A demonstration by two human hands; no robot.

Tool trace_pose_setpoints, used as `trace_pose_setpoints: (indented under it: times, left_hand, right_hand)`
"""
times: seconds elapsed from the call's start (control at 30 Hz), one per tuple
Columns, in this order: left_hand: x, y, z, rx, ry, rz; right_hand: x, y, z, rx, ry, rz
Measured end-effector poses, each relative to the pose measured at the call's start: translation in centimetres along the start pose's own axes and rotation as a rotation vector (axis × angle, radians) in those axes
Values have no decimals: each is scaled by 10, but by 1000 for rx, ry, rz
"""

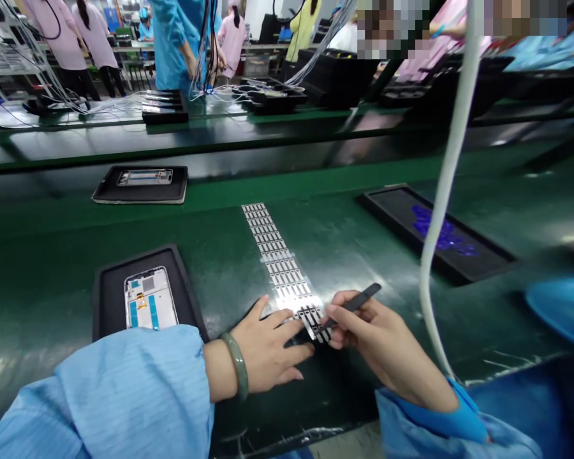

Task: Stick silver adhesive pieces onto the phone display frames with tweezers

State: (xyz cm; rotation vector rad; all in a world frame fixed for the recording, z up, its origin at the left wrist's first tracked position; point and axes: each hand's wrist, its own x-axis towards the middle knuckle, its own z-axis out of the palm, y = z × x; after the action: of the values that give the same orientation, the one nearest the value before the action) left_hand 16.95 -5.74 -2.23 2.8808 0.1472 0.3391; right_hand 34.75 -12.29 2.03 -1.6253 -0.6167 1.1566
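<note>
My left hand (266,345) lies flat on the green bench, its fingertips on the near end of a long strip of small silvery pieces on backing film (278,258). My right hand (382,344) grips black tweezers (354,306), their tips at the strip's near end among dark pieces. A green bangle (236,366) circles my left wrist. Just left of that hand, a black tray (106,306) holds a phone frame (150,298) with its inner side up.
A second black tray (141,185) with a phone frame lies farther along the bench. To the right is a black tray of blue parts (440,233). A white cable (444,210) hangs close to my right hand. Beyond a raised shelf, several co-workers in coats stand among black trays and cables.
</note>
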Motion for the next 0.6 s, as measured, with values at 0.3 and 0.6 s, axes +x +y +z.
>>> trace_pose_setpoints:
  times: [0.3, 0.6]
  left_hand:
    - [-36, -13, -102, -464, 73, -304]
    - [-77, -42, -150, -762, 551, -685]
  right_hand:
    - [0, -37, 55, 268, -109, -89]
    - [27, -41, 129, 429, -236, -82]
